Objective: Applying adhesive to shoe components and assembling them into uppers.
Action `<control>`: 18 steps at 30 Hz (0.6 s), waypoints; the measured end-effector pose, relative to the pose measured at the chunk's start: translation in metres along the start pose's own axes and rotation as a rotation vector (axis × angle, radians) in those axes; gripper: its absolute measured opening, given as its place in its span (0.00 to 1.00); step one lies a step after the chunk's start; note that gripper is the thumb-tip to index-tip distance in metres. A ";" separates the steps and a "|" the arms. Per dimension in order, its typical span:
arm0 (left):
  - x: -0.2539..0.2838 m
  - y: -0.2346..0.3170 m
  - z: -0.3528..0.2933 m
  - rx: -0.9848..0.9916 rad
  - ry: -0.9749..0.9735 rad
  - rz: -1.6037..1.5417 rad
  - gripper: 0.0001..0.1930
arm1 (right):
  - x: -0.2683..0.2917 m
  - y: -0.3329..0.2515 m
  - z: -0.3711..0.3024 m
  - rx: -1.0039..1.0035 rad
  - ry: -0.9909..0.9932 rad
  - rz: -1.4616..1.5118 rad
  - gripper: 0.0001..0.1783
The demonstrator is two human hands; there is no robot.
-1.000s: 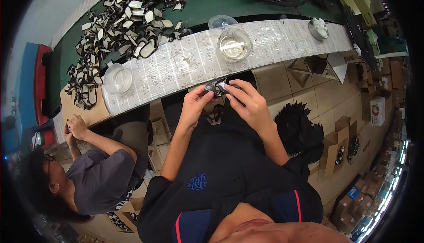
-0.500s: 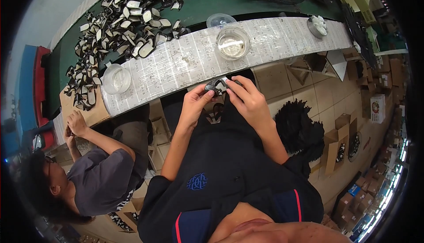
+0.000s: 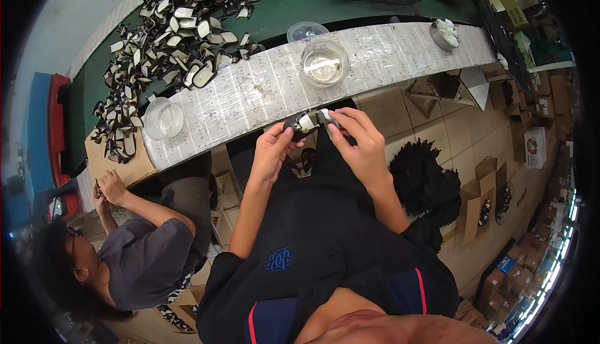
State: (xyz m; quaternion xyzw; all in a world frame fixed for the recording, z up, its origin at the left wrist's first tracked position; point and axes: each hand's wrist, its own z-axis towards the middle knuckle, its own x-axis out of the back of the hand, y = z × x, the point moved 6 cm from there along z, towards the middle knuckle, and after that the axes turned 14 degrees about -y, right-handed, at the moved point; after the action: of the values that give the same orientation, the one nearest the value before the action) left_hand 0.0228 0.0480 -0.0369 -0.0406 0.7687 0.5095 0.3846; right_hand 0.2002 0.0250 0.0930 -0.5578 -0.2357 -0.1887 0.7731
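In front of my body, just below the table's near edge, my left hand [image 3: 275,146] grips a small glossy black piece with a pale inner face [image 3: 304,123], which looks like a shoe part. Close beside it on the right, my right hand [image 3: 359,141] pinches a small dark grey and white piece [image 3: 325,119] between thumb and fingers. A narrow gap separates the two pieces. What the white bit is made of is too small to tell. Many similar black parts with pale faces [image 3: 181,25] lie heaped on the table at the upper left.
A paper-covered strip [image 3: 250,103] edges the green table [image 3: 275,25]. On it stand two clear round tubs, one central [image 3: 324,63] and one left [image 3: 164,119], plus a metal bowl of white wads [image 3: 445,34]. A co-worker [image 3: 150,244] sits at my left. Cartons [image 3: 475,203] stand on the floor.
My right hand has drawn slightly back to the right, taking its grey and white piece off the black part. My left hand has tilted the black part, showing more pale surface.
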 end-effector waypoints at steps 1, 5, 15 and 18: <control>0.000 0.000 0.000 0.001 0.002 -0.001 0.14 | -0.001 -0.001 0.000 -0.001 0.001 -0.001 0.15; -0.002 0.002 0.000 -0.002 0.008 -0.002 0.15 | -0.001 0.001 0.000 0.000 0.016 -0.020 0.15; -0.006 0.012 -0.004 -0.021 0.006 0.021 0.14 | -0.008 -0.006 0.003 -0.053 -0.264 0.016 0.18; -0.008 0.013 -0.003 -0.024 -0.006 0.032 0.13 | -0.018 -0.006 0.002 -0.001 -0.359 -0.108 0.20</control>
State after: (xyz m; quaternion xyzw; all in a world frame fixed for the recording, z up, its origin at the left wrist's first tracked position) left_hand 0.0209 0.0491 -0.0211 -0.0314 0.7619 0.5251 0.3779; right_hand 0.1813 0.0256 0.0878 -0.5695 -0.3994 -0.1278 0.7069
